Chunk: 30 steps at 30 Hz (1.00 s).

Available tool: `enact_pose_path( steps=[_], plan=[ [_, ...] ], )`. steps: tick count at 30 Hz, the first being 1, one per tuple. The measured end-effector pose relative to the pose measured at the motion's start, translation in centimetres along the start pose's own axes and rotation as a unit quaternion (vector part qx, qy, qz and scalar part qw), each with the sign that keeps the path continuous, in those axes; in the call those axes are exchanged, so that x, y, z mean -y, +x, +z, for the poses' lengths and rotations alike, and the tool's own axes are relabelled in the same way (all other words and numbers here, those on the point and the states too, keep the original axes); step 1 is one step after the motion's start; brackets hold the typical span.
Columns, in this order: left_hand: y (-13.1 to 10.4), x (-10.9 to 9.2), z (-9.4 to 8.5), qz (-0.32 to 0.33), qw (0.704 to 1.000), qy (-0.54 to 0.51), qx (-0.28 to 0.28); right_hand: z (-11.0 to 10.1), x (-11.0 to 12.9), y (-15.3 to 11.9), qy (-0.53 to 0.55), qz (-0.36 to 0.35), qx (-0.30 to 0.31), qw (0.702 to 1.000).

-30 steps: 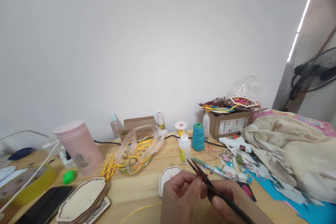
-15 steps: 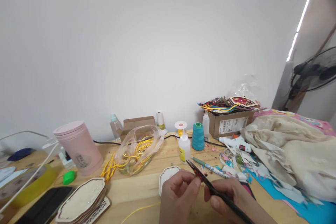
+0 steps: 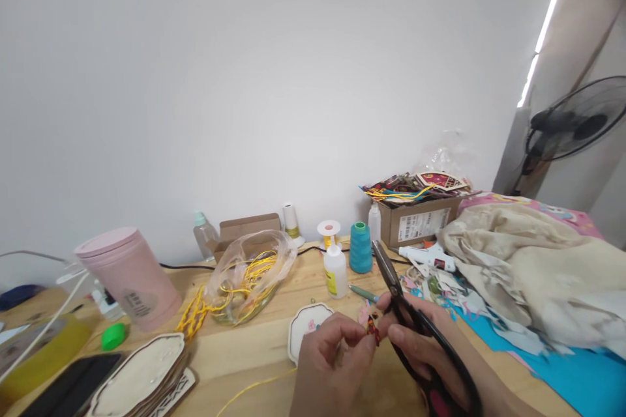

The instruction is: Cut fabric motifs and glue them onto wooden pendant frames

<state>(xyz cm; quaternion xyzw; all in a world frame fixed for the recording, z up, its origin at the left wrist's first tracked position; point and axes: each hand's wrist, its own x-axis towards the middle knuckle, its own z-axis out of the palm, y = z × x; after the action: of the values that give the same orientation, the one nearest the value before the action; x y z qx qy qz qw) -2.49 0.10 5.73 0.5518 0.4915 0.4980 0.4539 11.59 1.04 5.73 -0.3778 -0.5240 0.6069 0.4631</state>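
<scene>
Left hand (image 3: 332, 361): thumb and forefinger are pinched together on a small red scrap (image 3: 373, 328), the other fingers curled in.
Right hand (image 3: 421, 333): fingers close around black scissors (image 3: 400, 305), blades tilted upward; its fingertips are right beside the scrap, and I cannot tell whether they touch it.
Scrap: held above the surface (image 3: 254, 355), nearer its front edge than its back.
Plaque (image 3: 299, 337): lies on the surface behind the left hand, which partly covers it; it bears a pink figure.
Box (image 3: 388, 225): stands at the back edge, toward the right corner; its white label (image 3: 424, 225) carries dark print too small to read.
Bottle (image 3: 335, 270): stands near the back edge, left of the teal cone (image 3: 360, 251); its yellow label is too small to read.
Cup (image 3: 130, 273): pink, toward the left edge; its grey patch bears dark, illegible marks.
Stack (image 3: 139, 374): lies toward the front left corner, beside the phone (image 3: 73, 386).
</scene>
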Motion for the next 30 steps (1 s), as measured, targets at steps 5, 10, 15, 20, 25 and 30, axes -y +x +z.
enact_pose_path(
  steps=[5, 10, 15, 20, 25, 30],
  plan=[
    [-0.15, 0.30, 0.57, -0.005, 0.999, 0.002, 0.034, 0.14, 0.34, -0.05, 0.001, 0.026, -0.013, 1.000],
    [-0.05, 0.29, 0.31, -0.036, 0.998, -0.009, 0.046, 0.22, 0.74, 0.00, -0.022, 0.033, -0.025, 0.999],
    [0.00, 0.01, 0.03, -0.065, 0.996, -0.062, 0.015, 0.08, 0.49, 0.03, -0.014, 0.031, -0.030, 0.999],
    [-0.11, 0.28, 0.46, -0.074, 0.994, -0.079, 0.021, 0.15, 0.58, -0.04, 0.007, 0.053, -0.074, 0.996],
    [-0.03, 0.35, 0.77, -0.076, 0.993, -0.091, 0.026, 0.04, 0.29, 0.14, 0.015, 0.049, -0.060, 0.997],
    [0.14, 0.49, 0.49, -0.109, 0.988, -0.106, 0.037, 0.11, 0.11, 0.11, 0.005, 0.036, -0.065, 0.997]
  ],
)
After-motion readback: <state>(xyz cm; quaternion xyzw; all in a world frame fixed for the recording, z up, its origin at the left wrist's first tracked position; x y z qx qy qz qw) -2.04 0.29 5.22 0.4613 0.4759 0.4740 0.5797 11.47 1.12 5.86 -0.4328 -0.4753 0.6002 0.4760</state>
